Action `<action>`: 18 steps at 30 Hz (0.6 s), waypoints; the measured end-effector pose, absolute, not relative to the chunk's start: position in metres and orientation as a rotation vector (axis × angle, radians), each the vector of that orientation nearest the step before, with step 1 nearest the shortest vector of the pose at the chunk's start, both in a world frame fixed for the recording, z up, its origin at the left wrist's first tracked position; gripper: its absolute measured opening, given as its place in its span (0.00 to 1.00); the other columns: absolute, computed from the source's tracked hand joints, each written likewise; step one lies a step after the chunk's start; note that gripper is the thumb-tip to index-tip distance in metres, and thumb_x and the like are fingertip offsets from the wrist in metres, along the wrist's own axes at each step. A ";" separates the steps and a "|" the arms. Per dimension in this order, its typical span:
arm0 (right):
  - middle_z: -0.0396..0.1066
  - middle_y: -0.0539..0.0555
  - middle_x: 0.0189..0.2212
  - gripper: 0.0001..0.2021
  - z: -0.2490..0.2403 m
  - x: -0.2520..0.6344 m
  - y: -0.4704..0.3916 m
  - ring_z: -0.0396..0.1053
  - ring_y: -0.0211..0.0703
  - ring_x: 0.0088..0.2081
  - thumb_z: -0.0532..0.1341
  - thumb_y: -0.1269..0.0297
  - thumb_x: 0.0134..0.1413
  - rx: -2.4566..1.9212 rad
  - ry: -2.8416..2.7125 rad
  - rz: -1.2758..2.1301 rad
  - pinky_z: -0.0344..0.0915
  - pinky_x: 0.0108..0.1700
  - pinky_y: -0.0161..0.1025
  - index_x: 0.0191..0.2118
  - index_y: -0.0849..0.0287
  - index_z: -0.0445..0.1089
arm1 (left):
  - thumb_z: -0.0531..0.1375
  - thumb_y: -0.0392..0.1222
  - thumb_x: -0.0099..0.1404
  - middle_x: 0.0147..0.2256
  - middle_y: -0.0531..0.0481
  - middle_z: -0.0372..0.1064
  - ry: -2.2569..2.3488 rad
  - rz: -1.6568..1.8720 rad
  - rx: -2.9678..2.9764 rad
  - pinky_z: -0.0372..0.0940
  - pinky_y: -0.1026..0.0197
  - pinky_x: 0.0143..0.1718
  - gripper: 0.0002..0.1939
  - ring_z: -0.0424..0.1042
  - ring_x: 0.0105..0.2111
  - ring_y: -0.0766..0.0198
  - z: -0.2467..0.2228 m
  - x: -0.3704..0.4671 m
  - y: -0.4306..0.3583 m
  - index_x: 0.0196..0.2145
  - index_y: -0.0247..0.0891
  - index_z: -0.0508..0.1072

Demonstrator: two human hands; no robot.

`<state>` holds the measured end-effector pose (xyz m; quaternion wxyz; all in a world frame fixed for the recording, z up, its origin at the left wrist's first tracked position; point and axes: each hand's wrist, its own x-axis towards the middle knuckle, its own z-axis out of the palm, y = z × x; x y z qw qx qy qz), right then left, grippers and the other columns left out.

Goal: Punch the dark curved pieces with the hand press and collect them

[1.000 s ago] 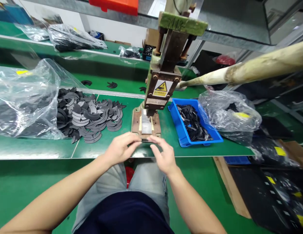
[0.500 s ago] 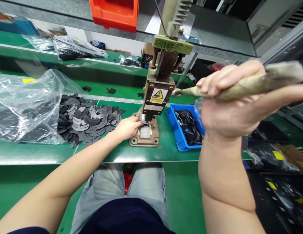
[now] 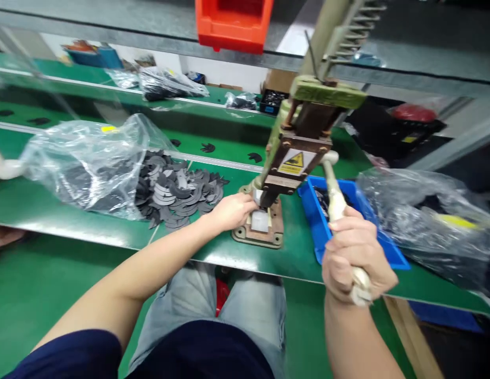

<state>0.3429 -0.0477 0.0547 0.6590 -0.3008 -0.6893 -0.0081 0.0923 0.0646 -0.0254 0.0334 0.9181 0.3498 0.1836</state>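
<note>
Lever work at the hand press seems to be the step in hand: the right hand (image 3: 359, 252) is clenched round the pale, wrapped lever handle (image 3: 336, 204) near its lower end, while the left hand (image 3: 239, 210) reaches in beside the dark metal ram (image 3: 270, 197). The left grip has its fingertips drawn together there; whether they pinch a piece cannot be told.

The handle stands off the right side of the green-and-brown metal press (image 3: 303, 139), above the near part of the blue plastic bin (image 3: 318, 234). Its long axis slopes from the joint on the press down towards the person and slightly rightward, the free end pointing at the person. Any further stroke calls for a firm right grip and left fingertips clear of the ram.

On the green tabletop (image 3: 300, 266), the pile of dark, flat, curved pieces (image 3: 181, 195) lies left of the press, beside a clear plastic bag (image 3: 106, 163).
</note>
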 end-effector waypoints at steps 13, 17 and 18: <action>0.64 0.49 0.15 0.20 0.047 0.327 -0.022 0.70 0.49 0.25 0.68 0.51 0.45 -0.553 -1.296 -0.125 0.72 0.47 0.69 0.15 0.52 0.61 | 0.61 0.41 0.70 0.60 0.39 0.72 1.893 0.294 2.606 0.62 0.43 0.59 0.21 0.68 0.59 0.44 -0.020 -0.094 0.062 0.59 0.40 0.73; 0.65 0.49 0.16 0.18 0.048 0.330 -0.026 0.70 0.50 0.27 0.68 0.52 0.46 -0.554 -1.347 -0.100 0.71 0.48 0.71 0.16 0.52 0.63 | 0.64 0.45 0.66 0.59 0.36 0.72 1.922 0.002 2.635 0.61 0.43 0.57 0.20 0.65 0.59 0.40 -0.013 -0.116 0.086 0.54 0.38 0.76; 0.66 0.49 0.16 0.17 0.048 0.331 -0.028 0.71 0.50 0.27 0.68 0.53 0.46 -0.566 -1.365 -0.090 0.71 0.49 0.71 0.17 0.52 0.64 | 0.65 0.46 0.65 0.57 0.35 0.73 1.915 -0.032 2.644 0.61 0.43 0.57 0.19 0.66 0.59 0.39 -0.011 -0.117 0.090 0.51 0.38 0.77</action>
